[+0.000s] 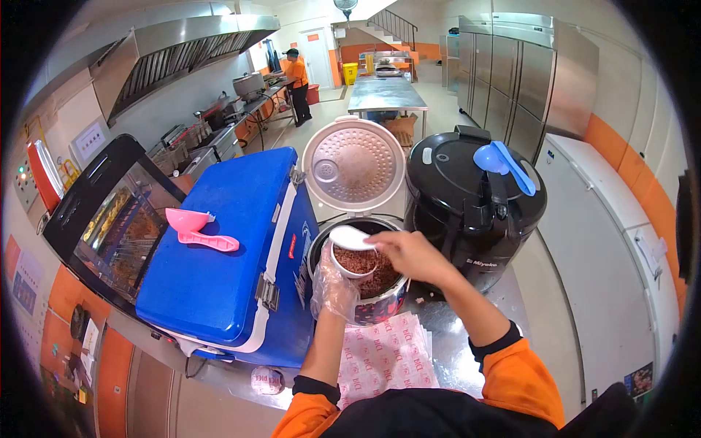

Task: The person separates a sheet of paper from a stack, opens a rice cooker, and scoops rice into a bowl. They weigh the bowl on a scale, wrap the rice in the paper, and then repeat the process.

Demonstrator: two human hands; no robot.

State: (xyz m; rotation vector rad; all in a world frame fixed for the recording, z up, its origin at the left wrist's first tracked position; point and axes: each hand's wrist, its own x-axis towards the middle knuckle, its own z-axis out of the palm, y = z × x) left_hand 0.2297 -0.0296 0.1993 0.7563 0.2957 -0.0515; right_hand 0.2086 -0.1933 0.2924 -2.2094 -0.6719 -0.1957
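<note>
My left hand (333, 290), in a clear plastic glove, is wrapped around a small white bowl (353, 274) of reddish-brown rice. The bowl is over the open rice cooker (389, 308), which holds more of the same rice (382, 281). My bare right hand (410, 255) grips a white rice paddle (351, 237), its broad blade over the bowl's rim. The cooker's lid (353, 165) stands raised behind it. Printed pink-and-white wrapping paper (385, 353) lies in front of the cooker.
A blue cooler box (219, 248) at left carries a pink scoop (208, 241). To the right, a closed black rice cooker (467, 219) has a blue scoop (504, 164) on its lid. A person (296, 84) stands far back, near a steel table (387, 95).
</note>
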